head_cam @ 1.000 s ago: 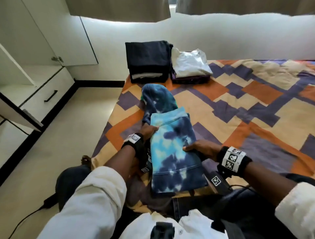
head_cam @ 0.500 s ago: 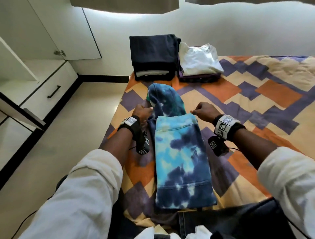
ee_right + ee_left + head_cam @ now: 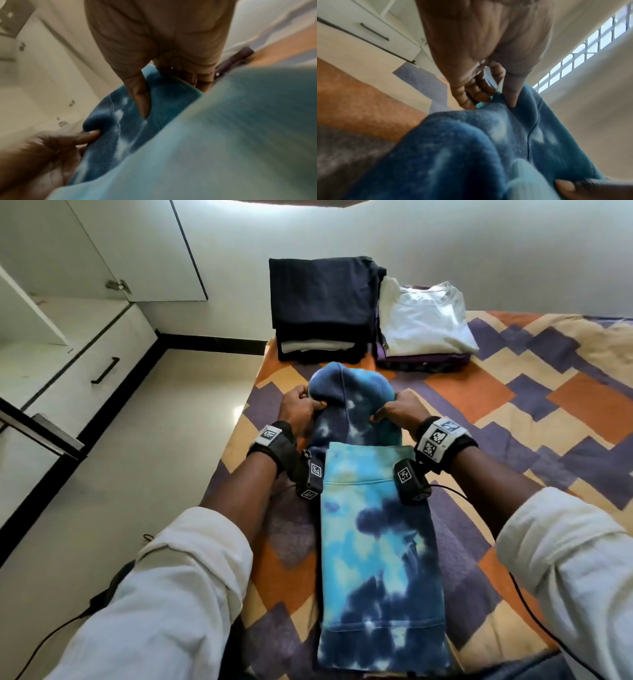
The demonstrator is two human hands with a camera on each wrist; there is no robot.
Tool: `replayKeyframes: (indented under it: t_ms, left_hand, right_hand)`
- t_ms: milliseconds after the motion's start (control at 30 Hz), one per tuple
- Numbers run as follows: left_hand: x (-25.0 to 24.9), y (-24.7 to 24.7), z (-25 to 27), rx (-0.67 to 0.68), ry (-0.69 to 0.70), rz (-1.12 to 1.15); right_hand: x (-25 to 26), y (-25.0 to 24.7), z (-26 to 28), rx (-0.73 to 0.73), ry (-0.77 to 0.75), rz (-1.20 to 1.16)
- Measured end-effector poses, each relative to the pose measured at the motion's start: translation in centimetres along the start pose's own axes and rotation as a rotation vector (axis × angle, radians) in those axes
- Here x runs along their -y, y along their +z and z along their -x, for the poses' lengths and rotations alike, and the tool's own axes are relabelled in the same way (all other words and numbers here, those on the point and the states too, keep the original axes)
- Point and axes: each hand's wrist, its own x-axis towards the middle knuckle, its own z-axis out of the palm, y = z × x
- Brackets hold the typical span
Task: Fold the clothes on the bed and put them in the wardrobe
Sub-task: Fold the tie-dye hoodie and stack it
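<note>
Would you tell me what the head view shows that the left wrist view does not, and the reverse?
Only the head view shows the dark folded stack, the white folded shirt beside it, and the hoodie's folded body lying flat on the bed. Only the left wrist view shows the barred window and the left hand's fingers curled under the cloth. Both show the left hand pinching the tie-dye hood, part of the right hand, and the wardrobe drawer handle.

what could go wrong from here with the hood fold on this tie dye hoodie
1. Both hands, left hand and right hand, pinch only the hood; pulling it may drag the folded tie-dye hoodie body askew.
2. The hoodie lies near the bed edge, so it might slip off.
</note>
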Motion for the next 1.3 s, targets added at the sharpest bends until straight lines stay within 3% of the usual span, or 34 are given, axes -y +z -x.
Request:
replayKeyframes:
  t_ms: [100, 167, 300, 400, 467, 533, 600, 633, 700, 733, 800, 833, 867, 933, 1000, 1067, 1133, 1200, 1233, 1300]
  left_hand:
    - [-0.8, -0.2, 0.4, 0.114, -0.061, 0.190]
    - [-1.9, -0.1, 1.1, 0.188, -0.035, 0.298]
    - [-5.3, -0.1, 3.9, 0.241, 0.119, 0.286]
    - [-6.6, -0.7, 8.1, 0.341, 0.264, 0.094]
    - [-5.8, -1.3, 12.1, 0.455, 0.336, -0.070]
    - [-3.4, -1.6, 16.0, 0.612, 0.378, -0.405]
    - [-0.5, -1.7, 19.6, 0.818, 0.344, -0.844]
    - [0.8, -1.8, 21.0, 0.846, 0.322, -0.927]
    - [2.6, -2.0, 22.5, 0.671, 0.279, -0.730]
    - [2.7, -2.1, 22.6, 0.505, 0.297, -0.572]
    - [2.7, -1.9, 21.5, 0.175, 0.450, -0.484]
    - [2.6, -1.5, 20.9, 0.123, 0.509, -0.537]
    - [2.6, -1.1, 20.2, 0.169, 0.539, -0.625]
    - [2.8, 0.1, 19.8, 0.361, 0.510, -0.848]
    - [3.4, 0.7, 20.7, 0.469, 0.491, -0.971]
    - [4.8, 0.5, 22.2, 0.514, 0.433, -0.847]
    - [6.4, -0.3, 23.1, 0.360, 0.386, -0.607]
    - [8.8, -1.2, 22.3, 0.009, 0.372, -0.492]
    - [9.6, -1.6, 21.7, -0.076, 0.286, -0.507]
    - [10.6, -1.8, 20.8, 0.003, -0.010, -0.445]
  right_hand:
    - [0.4, -1.0, 1.3, 0.211, -0.030, -0.487]
    - [1.2, -1.7, 2.7, 0.311, -0.018, -0.595]
    - [3.1, -3.7, 6.9, 0.064, -0.175, -0.472]
    - [2.1, -4.7, 11.1, 0.046, -0.346, -0.514]
    - [-0.5, -4.7, 14.6, 0.099, -0.433, -0.375]
    - [-4.6, -3.8, 17.7, 0.178, -0.471, 0.029]
    - [-8.6, -2.4, 20.5, 0.347, -0.490, 0.523]
    - [-10.0, -2.2, 21.5, 0.436, -0.479, 0.699]
    - [-9.8, -3.0, 22.9, 0.418, -0.383, 0.734]
    - [-8.8, -3.8, 23.3, 0.308, -0.359, 0.632]
    - [-6.4, -5.0, 23.4, -0.052, -0.414, 0.417]
    - [-5.3, -5.1, 23.2, -0.189, -0.484, 0.347]
    - [-4.4, -4.6, 22.7, -0.249, -0.574, 0.287]
    - [-3.3, -2.4, 22.3, -0.168, -0.646, 0.258]
    - [-3.6, 0.1, 21.9, 0.024, -0.590, 0.386]
    - [-5.3, 2.2, 22.8, 0.169, -0.524, 0.621]
    - [-7.9, 4.0, 24.4, 0.151, -0.547, 0.806]
    - [-8.8, 4.9, 26.5, 0.035, -0.541, 0.902]
    - [-8.9, 5.2, 27.2, -0.006, -0.547, 0.921]
    - [-7.6, 5.4, 28.3, 0.018, -0.440, 0.836]
